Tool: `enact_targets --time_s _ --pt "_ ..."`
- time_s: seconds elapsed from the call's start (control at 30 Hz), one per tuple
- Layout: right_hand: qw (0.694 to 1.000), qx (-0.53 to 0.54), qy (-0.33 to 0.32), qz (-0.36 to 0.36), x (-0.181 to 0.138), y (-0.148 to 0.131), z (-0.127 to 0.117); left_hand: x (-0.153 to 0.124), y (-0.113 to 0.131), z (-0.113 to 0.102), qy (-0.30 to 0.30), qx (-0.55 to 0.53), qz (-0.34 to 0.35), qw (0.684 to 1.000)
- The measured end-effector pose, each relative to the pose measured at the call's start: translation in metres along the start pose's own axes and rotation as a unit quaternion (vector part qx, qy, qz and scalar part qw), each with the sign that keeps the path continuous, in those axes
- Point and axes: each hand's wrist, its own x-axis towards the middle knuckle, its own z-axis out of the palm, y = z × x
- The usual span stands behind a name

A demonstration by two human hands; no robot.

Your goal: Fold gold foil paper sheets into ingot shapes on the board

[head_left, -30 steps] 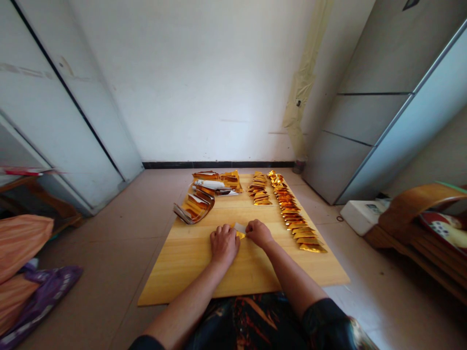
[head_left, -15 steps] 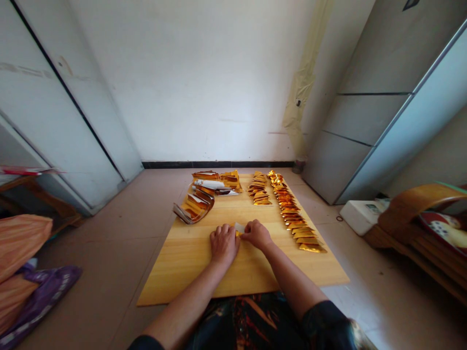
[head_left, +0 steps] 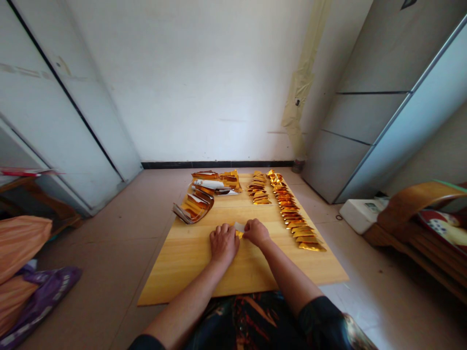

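Note:
On the wooden board (head_left: pixel 182 272) both my hands rest side by side over a small gold foil paper (head_left: pixel 239 228) with a white underside. My left hand (head_left: pixel 223 243) lies curled on its left part, fingers closed down on it. My right hand (head_left: pixel 257 232) pinches its right edge. Most of the paper is hidden under my fingers. A long row of folded gold pieces (head_left: pixel 294 216) runs along the board's right side, and a shorter row (head_left: pixel 258 190) lies beside it.
Curled stacks of unfolded gold sheets (head_left: pixel 195 206) and another pile (head_left: pixel 219 182) lie at the board's far left. A white box (head_left: pixel 361 214) and a wooden chair (head_left: pixel 419 209) stand to the right. Bags (head_left: pixel 32 272) lie on the floor at left.
My right hand has crept slightly left and away from me along the paper's edge. My left hand stays where it was.

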Motion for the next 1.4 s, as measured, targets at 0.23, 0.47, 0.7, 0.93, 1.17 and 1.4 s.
enact_targets --time_s 0.23,0.47,0.7,0.93,1.17,1.4 --pt "1.0 0.003 0.001 -0.018 0.004 0.009 0.0 0.0 -0.001 -0.001 -0.012 -0.012 -0.003 1.0" --pt "0.983 -0.065 0.017 -0.169 -0.015 0.016 -0.003 0.015 -0.025 0.011 0.019 -0.089 0.091 0.992" --pt "0.963 -0.108 0.032 -0.244 -0.036 0.005 0.003 0.034 -0.049 0.021 0.026 -0.19 0.197 0.962" --pt "0.946 -0.04 0.029 -0.319 -0.032 0.018 0.009 0.035 -0.05 0.021 0.028 -0.197 0.191 0.961" --pt "0.924 0.041 0.066 -0.374 -0.011 0.04 0.02 0.031 -0.048 0.012 0.002 -0.178 0.19 0.966" --pt "0.929 0.026 0.074 -0.361 -0.006 0.035 0.023 0.032 -0.051 0.01 -0.022 -0.18 0.183 0.966"
